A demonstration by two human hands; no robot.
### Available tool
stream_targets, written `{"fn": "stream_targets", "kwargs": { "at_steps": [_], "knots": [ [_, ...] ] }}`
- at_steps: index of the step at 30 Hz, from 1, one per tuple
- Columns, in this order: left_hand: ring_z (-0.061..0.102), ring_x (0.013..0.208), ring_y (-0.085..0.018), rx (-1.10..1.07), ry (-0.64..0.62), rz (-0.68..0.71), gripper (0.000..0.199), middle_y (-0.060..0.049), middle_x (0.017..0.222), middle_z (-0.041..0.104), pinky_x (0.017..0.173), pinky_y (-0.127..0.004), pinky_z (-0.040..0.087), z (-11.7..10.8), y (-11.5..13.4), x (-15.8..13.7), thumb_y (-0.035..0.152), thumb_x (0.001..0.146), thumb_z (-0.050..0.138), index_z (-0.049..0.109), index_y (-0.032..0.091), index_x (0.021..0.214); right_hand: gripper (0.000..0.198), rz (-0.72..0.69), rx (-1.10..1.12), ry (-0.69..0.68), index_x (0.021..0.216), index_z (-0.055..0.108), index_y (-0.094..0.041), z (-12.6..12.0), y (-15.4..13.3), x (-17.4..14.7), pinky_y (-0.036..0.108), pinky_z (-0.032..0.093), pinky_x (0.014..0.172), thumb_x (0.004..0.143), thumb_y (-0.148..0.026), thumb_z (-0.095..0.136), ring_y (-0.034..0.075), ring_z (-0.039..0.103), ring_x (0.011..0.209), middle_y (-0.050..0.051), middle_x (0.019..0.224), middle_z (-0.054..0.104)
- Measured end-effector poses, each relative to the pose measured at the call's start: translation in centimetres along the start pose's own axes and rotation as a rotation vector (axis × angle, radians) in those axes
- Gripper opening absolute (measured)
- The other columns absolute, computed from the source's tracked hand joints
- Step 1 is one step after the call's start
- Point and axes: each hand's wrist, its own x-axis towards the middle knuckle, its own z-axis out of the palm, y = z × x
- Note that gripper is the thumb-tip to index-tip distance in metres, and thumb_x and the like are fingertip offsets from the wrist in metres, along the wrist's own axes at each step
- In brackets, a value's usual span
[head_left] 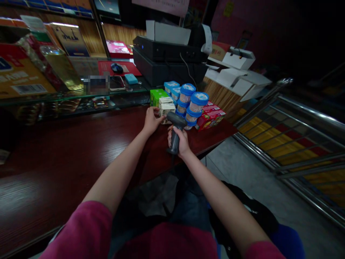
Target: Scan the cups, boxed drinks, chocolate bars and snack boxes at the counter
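Pink-sleeved arms (118, 171) were held out toward the right end of the desk (81, 151), where a scanner (176, 119) was grasped upright in the right grip (183, 142), apparently so it faced the pale cartons (167, 108), beside which closure of the left grip (152, 121) could not be told.

- The camera sits up on someone's head.
- It looks forward and down.
- Pink shirt (167, 242): very close, 6 o'clock.
- Left hand (152, 121) and right hand (182, 141): farther, near the middle.
- Shelves (93, 33): far, 11 o'clock.
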Motion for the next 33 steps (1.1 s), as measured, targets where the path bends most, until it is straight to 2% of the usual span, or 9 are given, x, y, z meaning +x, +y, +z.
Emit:
{"fn": "stream_targets", "kwargs": {
  "at_steps": [4, 10, 12, 15, 19, 22, 26, 30, 33],
  "knots": [
    [0.065, 0.095, -0.019, -0.066, -0.09, -0.03, 0.044, -0.008, 0.115, 0.059, 0.092, -0.039, 0.058, -3.6, -0.1, -1.1, 0.023, 0.075, 0.082, 0.057, 0.018, 0.111, 0.038, 0.039, 0.012, -0.033, 0.09, 0.059, -0.021, -0.1, -0.4, -0.8, 0.022, 0.039, 0.033, 0.074, -0.05, 0.078, 0.009, 0.047, 0.039, -0.007, 0.059, 0.056],
    [0.064, 0.117, -0.025, 0.063, -0.24, -0.041, 0.044, -0.008, 0.12, 0.068, 0.113, -0.046, 0.048, -15.5, -0.6, -3.8, 0.032, 0.077, 0.079, 0.067, 0.02, 0.117, 0.034, 0.113, -0.001, -0.174, 0.09, 0.059, -0.022, 1.9, 0.2, -0.9, 0.021, 0.038, 0.034, 0.076, -0.047, 0.077, 0.01, 0.047, 0.041, -0.006, 0.06, 0.056],
    [0.065, 0.118, -0.027, 0.051, -0.206, -0.092, 0.048, -0.009, 0.123, 0.07, 0.112, -0.046, 0.049, -19.6, -1.0, -4.8, 0.035, 0.076, 0.079, 0.067, 0.019, 0.119, 0.032, 0.17, 0.012, -0.256, 0.089, 0.06, -0.021, 3.7, 1.2, -0.4, 0.021, 0.038, 0.034, 0.077, -0.046, 0.076, 0.009, 0.046, 0.042, -0.006, 0.06, 0.056],
    [0.068, 0.115, -0.028, 0.033, -0.056, -0.162, 0.05, -0.01, 0.123, 0.073, 0.105, -0.046, 0.054, -25.2, -1.7, -5.9, 0.039, 0.075, 0.077, 0.065, 0.018, 0.119, 0.032, 0.276, 0.028, -0.391, 0.09, 0.061, -0.019, 7.3, 3.2, 0.8, 0.021, 0.038, 0.034, 0.079, -0.047, 0.075, 0.009, 0.047, 0.042, -0.006, 0.06, 0.056],
    [0.069, 0.11, -0.027, 0.081, 0.142, -0.166, 0.049, -0.01, 0.119, 0.074, 0.103, -0.044, 0.054, -30.8, -2.6, -6.8, 0.042, 0.073, 0.077, 0.067, 0.017, 0.114, 0.035, 0.387, 0.001, -0.527, 0.089, 0.063, -0.018, 12.2, 6.0, 3.0, 0.02, 0.039, 0.035, 0.076, -0.048, 0.076, 0.01, 0.05, 0.043, -0.005, 0.06, 0.058],
    [0.069, 0.11, -0.028, 0.075, 0.2, -0.178, 0.049, -0.011, 0.119, 0.075, 0.103, -0.045, 0.054, -33.1, -3.0, -7.0, 0.044, 0.073, 0.076, 0.069, 0.015, 0.112, 0.035, 0.435, -0.024, -0.581, 0.088, 0.063, -0.018, 15.2, 7.8, 4.9, 0.02, 0.038, 0.034, 0.075, -0.049, 0.076, 0.01, 0.05, 0.042, -0.005, 0.059, 0.059],
    [0.069, 0.111, -0.027, 0.072, 0.244, -0.194, 0.048, -0.012, 0.121, 0.074, 0.102, -0.044, 0.054, -33.7, -3.6, -6.6, 0.044, 0.076, 0.075, 0.068, 0.014, 0.113, 0.032, 0.464, -0.033, -0.613, 0.086, 0.061, -0.019, 17.7, 9.6, 7.1, 0.021, 0.038, 0.034, 0.079, -0.047, 0.075, 0.011, 0.049, 0.041, -0.004, 0.058, 0.058],
    [0.07, 0.109, -0.024, 0.097, 0.294, -0.199, 0.037, -0.01, 0.116, 0.074, 0.098, -0.04, 0.056, -32.8, -4.4, -6.1, 0.034, 0.077, 0.075, 0.061, 0.018, 0.107, 0.03, 0.506, 0.039, -0.6, 0.087, 0.06, -0.02, 18.2, 10.4, 8.2, 0.02, 0.035, 0.035, 0.083, -0.047, 0.073, 0.01, 0.047, 0.042, -0.004, 0.058, 0.057],
    [0.072, 0.1, -0.023, 0.198, 0.343, -0.209, 0.038, -0.007, 0.106, 0.074, 0.088, -0.036, 0.058, -32.2, -3.9, -6.4, 0.034, 0.078, 0.079, 0.055, 0.021, 0.104, 0.03, 0.523, 0.091, -0.575, 0.089, 0.059, -0.02, 17.8, 10.4, 8.3, 0.02, 0.035, 0.036, 0.084, -0.047, 0.072, 0.01, 0.046, 0.044, -0.004, 0.059, 0.056]
  ]
}}
